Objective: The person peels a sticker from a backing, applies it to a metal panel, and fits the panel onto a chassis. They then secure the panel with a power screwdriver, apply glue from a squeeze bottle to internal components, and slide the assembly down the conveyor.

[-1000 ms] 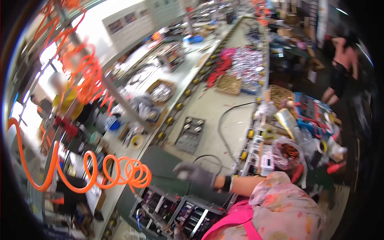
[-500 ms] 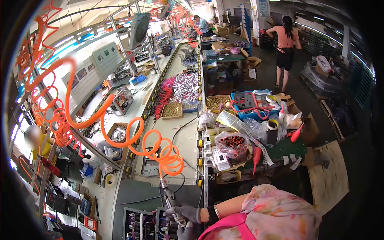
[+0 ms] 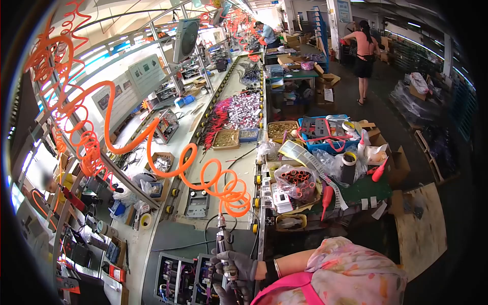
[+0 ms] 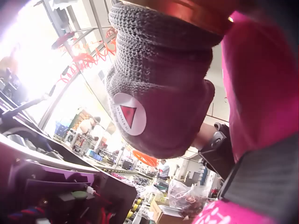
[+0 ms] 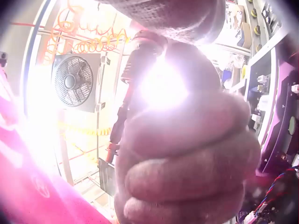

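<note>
My gloved right hand (image 3: 238,265) grips an air screwdriver (image 3: 222,242), which stands nearly upright, its top joined to an orange coiled hose (image 3: 209,187). In the right wrist view the right hand's fingers (image 5: 187,170) are curled in a fist. Beneath it, at the bottom edge of the head view, my gloved left hand (image 3: 222,294) is close by the tool's lower end; I cannot tell whether it pinches anything. A round danger sticker (image 4: 130,115) marks its glove in the left wrist view. Just left of the hands lie open black metal cases (image 3: 175,277) with purple parts and wires inside.
Beyond the dark mat (image 3: 175,236), a grey panel (image 3: 197,203) lies on the conveyor line. Boxes of small parts (image 3: 225,139) sit farther along it. On the right, a green bench carries a bag of red-ended parts (image 3: 296,183), a blue crate (image 3: 325,134) and a red bottle (image 3: 327,202).
The head view has swung right and levelled. My right hand, stretched out over the mat at first, has come to grip the screwdriver, which now stands more upright.
</note>
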Motion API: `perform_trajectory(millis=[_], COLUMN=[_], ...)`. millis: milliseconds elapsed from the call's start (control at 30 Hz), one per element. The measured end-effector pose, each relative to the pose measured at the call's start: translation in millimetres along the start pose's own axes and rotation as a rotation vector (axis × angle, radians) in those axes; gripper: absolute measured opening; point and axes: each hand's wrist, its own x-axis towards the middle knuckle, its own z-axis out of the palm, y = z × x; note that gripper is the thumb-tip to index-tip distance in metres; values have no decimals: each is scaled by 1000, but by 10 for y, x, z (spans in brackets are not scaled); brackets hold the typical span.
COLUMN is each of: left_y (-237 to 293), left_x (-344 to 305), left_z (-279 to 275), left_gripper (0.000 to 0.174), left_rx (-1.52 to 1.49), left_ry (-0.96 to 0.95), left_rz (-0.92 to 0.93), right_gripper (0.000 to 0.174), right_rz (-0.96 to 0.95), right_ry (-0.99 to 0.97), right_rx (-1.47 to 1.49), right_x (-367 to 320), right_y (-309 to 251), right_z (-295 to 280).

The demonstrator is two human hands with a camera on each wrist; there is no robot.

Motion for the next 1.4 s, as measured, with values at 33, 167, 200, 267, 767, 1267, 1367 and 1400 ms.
perform_trajectory(millis=[33, 167, 200, 267, 767, 1267, 1367, 1400], left_y=[-14, -255, -314, -283, 143, 579, 619, 624], left_x=[-40, 133, 203, 133, 285, 517, 880, 929], left_z=[2, -605, -735, -665, -286, -1318, -1413, -1393], left_gripper=[62, 35, 35, 33, 39, 34, 22, 20], left_rx=[-7, -42, -40, -19, -311, 1269, 1474, 1505], left_ry=[30, -221, -231, -149, -189, 506, 374, 381], left_rz=[-47, 42, 31, 41, 214, 748, 747, 751], right_gripper=[34, 39, 38, 38, 25, 43, 43, 42], right_rz=[-9, -68, -58, -140, -348, -808, -784, -767], right_ry=[-44, -161, -200, -130, -318, -370, -393, -401], right_rx=[3, -55, -61, -130, -345, -475, -505, -485], right_x=[18, -107, -53, -68, -212, 287, 391, 408], right_y=[-19, -101, -88, -61, -278, -424, -347, -302], right_z=[-34, 91, 31, 88, 530, 647, 662, 694])
